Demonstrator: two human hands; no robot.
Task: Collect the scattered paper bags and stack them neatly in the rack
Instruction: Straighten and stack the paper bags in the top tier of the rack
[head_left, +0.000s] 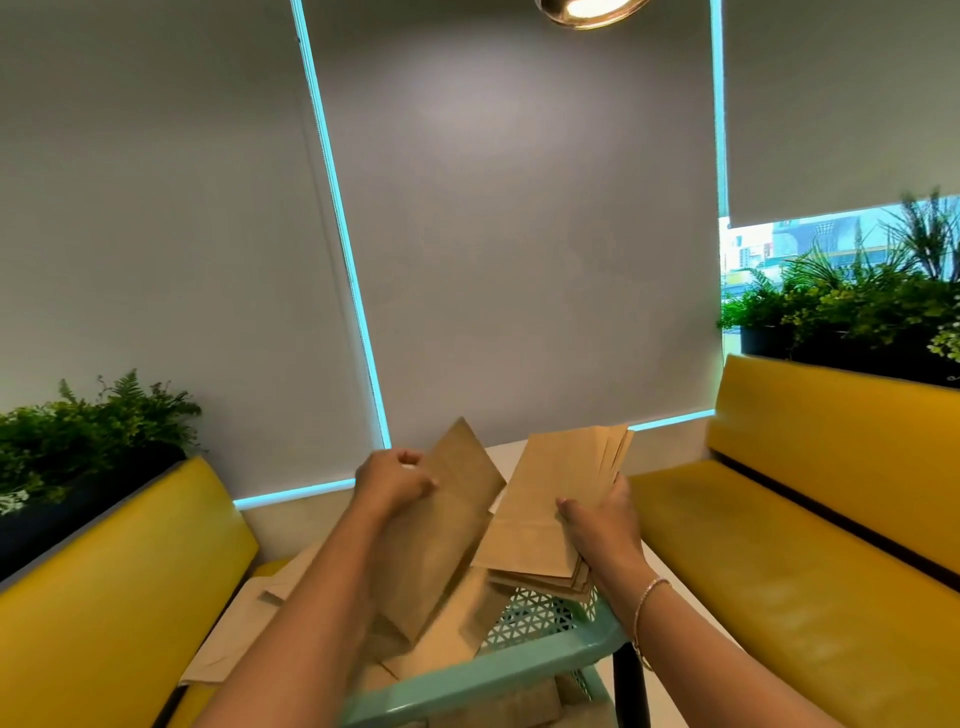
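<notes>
Your right hand (602, 525) pinches the fanned bag stack (550, 514), left hand (392, 480) seemingly gripping one loose bag (441, 525) — slacken and they'll spill lower-centre past the rack (498, 670)

Both your forearms reach forward and up over the green rack (524, 670). Your left hand (392, 480) is raised above the rack's far left side, knuckles toward you, fingers curled and pinching the edge of a single paper bag (441, 525). Your right hand (602, 519) sits above the rack's far right corner, palm turned inward, thumb on the near face and fingers wrapped behind a bundle of bags (556, 499). A thin bracelet (647, 597) circles your right wrist.
</notes>
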